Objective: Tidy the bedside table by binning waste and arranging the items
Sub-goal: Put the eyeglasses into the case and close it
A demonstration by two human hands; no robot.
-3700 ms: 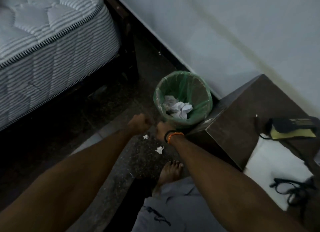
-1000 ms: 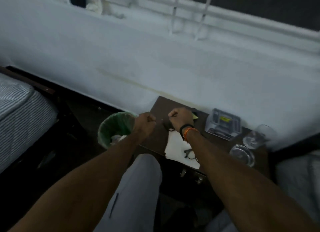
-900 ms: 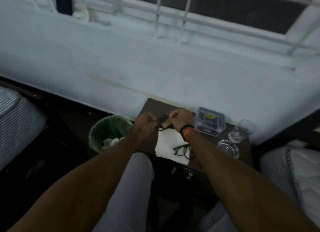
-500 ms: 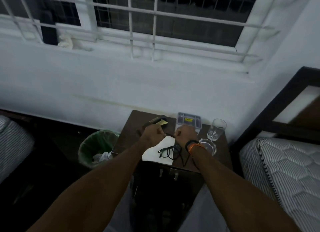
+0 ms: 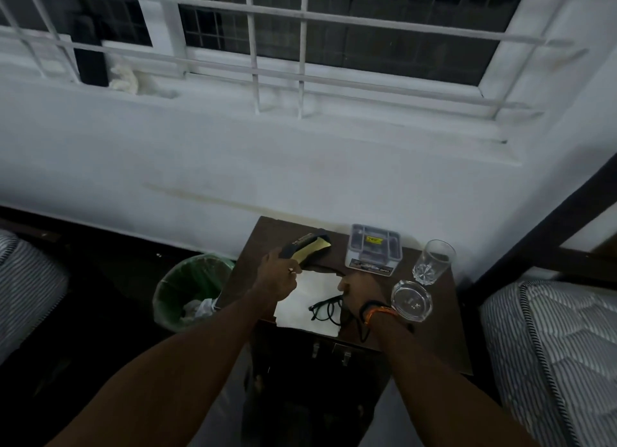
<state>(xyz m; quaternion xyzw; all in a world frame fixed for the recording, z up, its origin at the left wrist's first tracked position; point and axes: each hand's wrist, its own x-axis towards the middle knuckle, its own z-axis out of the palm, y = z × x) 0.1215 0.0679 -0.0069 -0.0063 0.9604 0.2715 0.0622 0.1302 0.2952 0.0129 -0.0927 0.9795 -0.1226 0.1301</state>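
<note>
On the dark bedside table [image 5: 437, 343] lies an open black glasses case [image 5: 309, 247] with a yellow lining. My left hand [image 5: 277, 278] grips its near end. My right hand [image 5: 359, 291] is curled round a thin black cord [image 5: 363, 331] that runs from the case and hangs below my wrist. Black glasses [image 5: 325, 309] lie on a white paper sheet [image 5: 295, 309], just left of my right hand. A green-lined bin [image 5: 192, 289] holding crumpled paper stands on the floor left of the table.
At the table's back stands a clear plastic box [image 5: 374, 254], with a drinking glass [image 5: 433, 263] to its right and a glass ashtray [image 5: 411, 301] in front of that. Striped mattresses [image 5: 551, 346] flank the table. A white wall and barred window rise behind.
I have straightened up from the bin and turned to the table. My left hand has reached the glasses case and taken hold of it, and my right hand has moved beside the glasses.
</note>
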